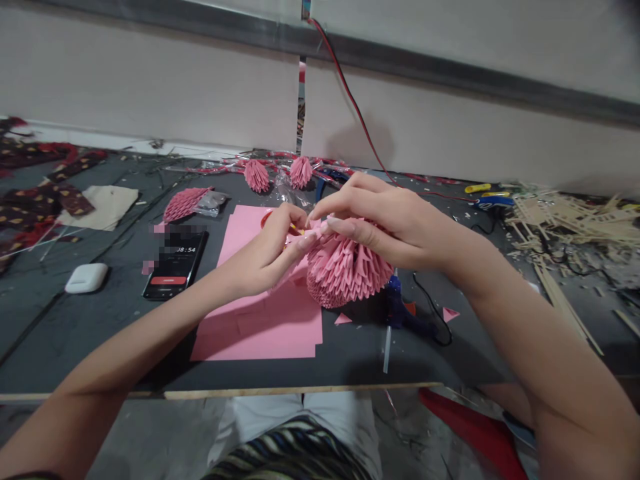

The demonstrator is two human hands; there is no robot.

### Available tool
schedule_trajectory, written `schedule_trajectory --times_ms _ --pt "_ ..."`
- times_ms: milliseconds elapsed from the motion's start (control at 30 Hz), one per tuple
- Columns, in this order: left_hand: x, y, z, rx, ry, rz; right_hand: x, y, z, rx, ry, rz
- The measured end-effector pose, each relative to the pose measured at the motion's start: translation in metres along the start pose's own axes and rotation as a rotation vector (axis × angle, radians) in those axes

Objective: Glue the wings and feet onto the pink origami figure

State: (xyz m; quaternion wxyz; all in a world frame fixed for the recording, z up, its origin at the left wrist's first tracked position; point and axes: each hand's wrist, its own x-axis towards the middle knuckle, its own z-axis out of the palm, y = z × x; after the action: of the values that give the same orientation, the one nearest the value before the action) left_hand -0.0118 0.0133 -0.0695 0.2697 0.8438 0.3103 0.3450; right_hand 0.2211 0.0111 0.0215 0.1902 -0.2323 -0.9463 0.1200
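Paper piece (pixel 350 270), pink and folded, lies under my right hand (pixel 403 220), the nearer one, which grasps it; my left hand (pixel 267 257), left of its bulk, pinches its far-left end.

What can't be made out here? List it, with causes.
All in the head view:
Pink folded-paper piece: upper part, behind right hand.
Left hand: exact fingertip contact, covered by fingers.
Red round thing: mostly behind left hand.
Phone: part of its screen, pixelated.
Patterned cloth: cut off by left edge.
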Motion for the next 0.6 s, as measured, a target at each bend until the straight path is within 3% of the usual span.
schedule_trajectory --times_ms 167,500,600 --pt "-0.002 -0.002 0.004 0.060 0.066 0.025 0.000 0.001 0.000 0.003 0.000 -0.007" --pt "-0.003 0.004 -0.007 0.129 -0.008 0.056 0.000 0.002 0.002 -0.032 0.034 -0.031" --pt "-0.003 0.008 -0.011 0.054 -0.057 0.045 0.001 0.002 0.002 -0.047 0.020 -0.025"
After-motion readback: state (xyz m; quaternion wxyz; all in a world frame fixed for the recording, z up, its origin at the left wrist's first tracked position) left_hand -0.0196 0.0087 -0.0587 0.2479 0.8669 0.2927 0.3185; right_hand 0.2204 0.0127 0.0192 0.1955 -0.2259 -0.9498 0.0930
